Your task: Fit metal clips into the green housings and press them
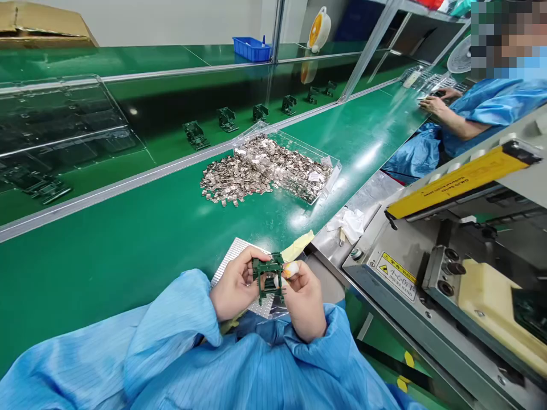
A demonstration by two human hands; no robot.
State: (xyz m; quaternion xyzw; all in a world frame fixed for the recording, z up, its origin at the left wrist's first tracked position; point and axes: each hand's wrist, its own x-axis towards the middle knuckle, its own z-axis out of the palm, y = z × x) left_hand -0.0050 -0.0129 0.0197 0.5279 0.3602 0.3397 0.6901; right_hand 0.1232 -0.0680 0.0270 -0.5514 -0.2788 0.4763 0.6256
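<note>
A dark green plastic frame [268,285] with a wide opening is held up over the near edge of the bench. My left hand [237,285] is closed round its left side. At its right side is my right hand [304,299], fingers bent and pressed to the frame, with white coverings on the thumb and index fingertips. Whether these fingers also hold a small part is hidden. A white ridged sheet [231,259] lies beneath the hands, with a pale yellow cloth [299,246] beside it. Beyond them, small metal pieces [233,179] spill from a tilted clear tray [329,185].
Several similar green frames [226,119] stand in a row on the conveyor [158,136]. Clear trays [68,114] lie at left. A press machine [393,273] with a yellow sensor bar [461,179] flanks me on the right. A co-worker [478,114] sits further along.
</note>
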